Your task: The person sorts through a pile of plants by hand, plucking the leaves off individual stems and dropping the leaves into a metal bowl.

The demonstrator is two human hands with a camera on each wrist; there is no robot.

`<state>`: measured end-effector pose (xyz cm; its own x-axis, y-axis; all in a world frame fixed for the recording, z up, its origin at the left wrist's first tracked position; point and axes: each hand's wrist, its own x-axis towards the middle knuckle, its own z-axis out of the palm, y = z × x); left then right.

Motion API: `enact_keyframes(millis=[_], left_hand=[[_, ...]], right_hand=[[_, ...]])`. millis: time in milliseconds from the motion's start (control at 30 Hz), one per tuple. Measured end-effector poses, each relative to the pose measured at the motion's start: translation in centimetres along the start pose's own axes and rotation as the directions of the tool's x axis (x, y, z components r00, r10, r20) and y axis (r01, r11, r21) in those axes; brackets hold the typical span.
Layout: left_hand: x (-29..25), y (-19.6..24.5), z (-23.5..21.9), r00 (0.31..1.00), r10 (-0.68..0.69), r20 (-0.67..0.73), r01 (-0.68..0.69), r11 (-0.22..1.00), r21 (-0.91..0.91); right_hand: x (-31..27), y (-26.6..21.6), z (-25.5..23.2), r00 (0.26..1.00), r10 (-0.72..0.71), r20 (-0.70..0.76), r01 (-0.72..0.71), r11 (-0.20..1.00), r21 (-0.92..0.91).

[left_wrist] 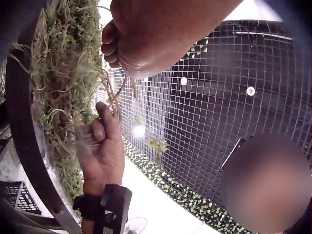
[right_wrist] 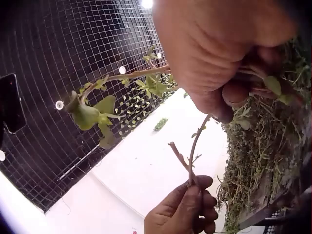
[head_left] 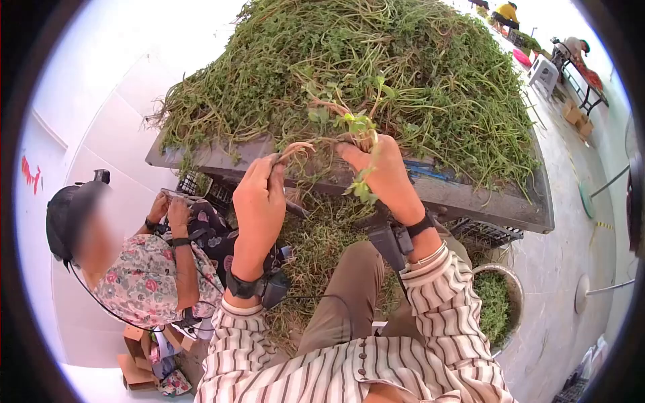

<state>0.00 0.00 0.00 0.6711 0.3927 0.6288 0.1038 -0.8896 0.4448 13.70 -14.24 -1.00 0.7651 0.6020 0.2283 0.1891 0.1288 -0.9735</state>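
Between thumb and fingers, my left hand (head_left: 259, 201) pinches the reddish-brown end of a plant stem (head_left: 297, 148) just in front of the table's near edge. My right hand (head_left: 388, 176) grips leafy green sprigs (head_left: 361, 125), with leaves sticking out above and below the fingers. In the right wrist view a thin stem (right_wrist: 196, 146) runs from the left hand (right_wrist: 181, 210) up to the right hand (right_wrist: 209, 58), with a short side branch near its lower end. A leafy shoot (right_wrist: 87, 114) juts out past the right hand. Behind both hands rises a big heap of cut greens (head_left: 363, 74).
The heap lies on a dark table (head_left: 500, 201). Loose greens (head_left: 322, 235) cover the floor beneath, and a round tub (head_left: 516, 299) of greens stands at right. Another person (head_left: 148, 269) sits at left beside cardboard boxes (head_left: 138, 359). A white stool (head_left: 544, 74) stands farther back.
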Motion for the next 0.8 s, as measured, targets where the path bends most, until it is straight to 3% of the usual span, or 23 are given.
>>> enact_keyframes(millis=[133,300,367,400,467,500,567,600,633,700,733,800], left_hand=[[0.0,0.3,0.4,1.0,0.002,-0.009,-0.003,1.0,-0.025],[-0.6,0.2,0.3,0.998,-0.021,0.056,0.022,1.0,-0.021],[-0.7,0.3,0.3,0.997,-0.02,0.079,0.022,0.999,-0.024],[-0.8,0.0,0.4,0.997,-0.018,0.081,0.02,0.999,-0.027],[-0.9,-1.1,0.4,0.995,0.092,-0.024,-0.091,0.994,0.056],[-0.8,-1.2,0.0,0.995,0.094,-0.024,-0.092,0.994,0.056],[-0.8,-1.3,-1.0,0.984,-0.175,0.029,0.177,0.98,-0.088],[-0.8,-1.8,-0.9,0.975,-0.219,0.042,0.223,0.951,-0.216],[-0.8,-2.0,-0.8,0.975,-0.219,0.04,0.222,0.951,-0.216],[-0.6,-2.0,-0.6,0.949,-0.3,0.099,0.312,0.835,-0.454],[-0.5,-1.9,-0.4,0.946,-0.309,0.092,0.316,0.834,-0.452],[-0.1,-1.6,-0.2,0.879,-0.418,0.23,0.438,0.513,-0.738]], right_hand=[[0.2,0.3,-0.3,0.995,-0.094,-0.031,0.094,0.996,0.005],[-0.3,0.1,-0.2,0.995,-0.072,-0.073,0.079,0.991,0.107],[-0.6,0.5,-0.5,0.972,-0.227,-0.056,0.231,0.97,0.073],[-0.6,0.5,-0.6,0.972,-0.226,-0.059,0.23,0.971,0.072],[-0.2,0.3,-0.7,0.997,-0.027,-0.07,0.054,0.904,0.423],[0.0,0.2,-1.1,0.997,-0.027,-0.071,0.055,0.904,0.423],[0.2,-0.4,-2.3,0.999,0.033,-0.018,-0.02,0.875,0.483],[0.5,-0.7,-2.0,0.994,0.108,0.008,-0.101,0.906,0.411],[0.5,-0.8,-1.8,0.994,0.106,0.009,-0.1,0.907,0.41],[0.1,-0.8,-1.1,0.994,0.056,0.098,-0.094,0.89,0.446],[-0.1,-0.9,-1.0,0.992,0.056,0.109,-0.099,0.891,0.444],[-0.2,-1.2,-0.9,0.983,0.089,0.16,-0.154,0.878,0.453]])
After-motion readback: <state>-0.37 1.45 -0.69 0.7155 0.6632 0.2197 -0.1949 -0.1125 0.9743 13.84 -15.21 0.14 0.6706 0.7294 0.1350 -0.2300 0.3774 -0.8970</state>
